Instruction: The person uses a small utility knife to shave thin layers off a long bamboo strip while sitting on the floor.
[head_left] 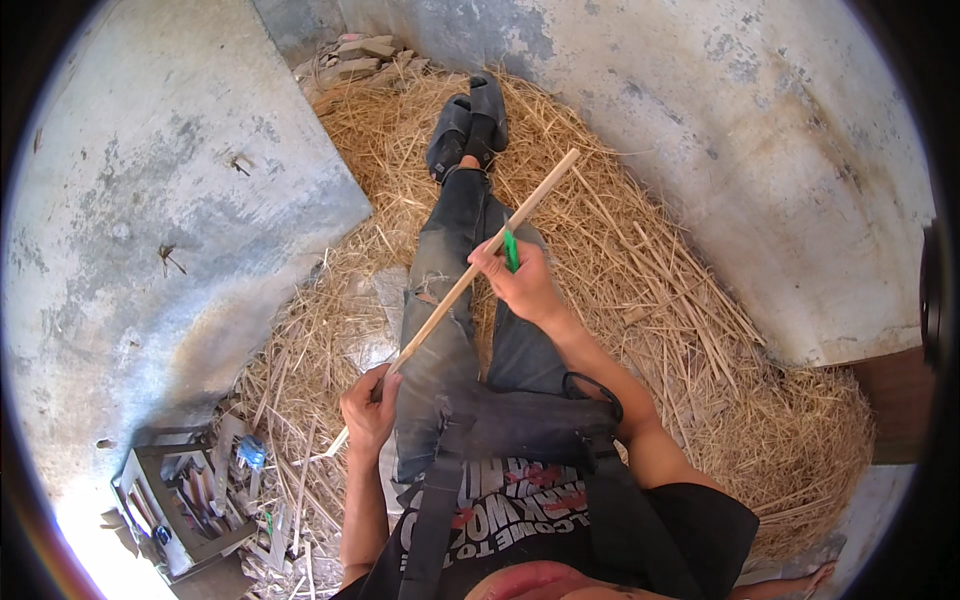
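Observation:
A long pale strip of wood or bamboo (445, 308) slants across my outstretched legs, its far end up and to the right. My left hand (369, 408) is closed around the strip near its lower end, by my left thigh. Over my knees, my right hand (522, 284) grips a small green-handled knife (511, 251), with its thumb and fingertips against the strip. A short grey piece, which looks like the blade, lies at the strip just above the green handle. Most of the handle is hidden in my palm.
Straw and loose thin strips (670, 290) cover the floor around my legs. A wooden box (180, 555) with assorted pieces stands at lower left, beside a crumpled blue item (252, 453). Worn walls (760, 150) enclose both sides. Another person's hand (820, 577) shows at lower right.

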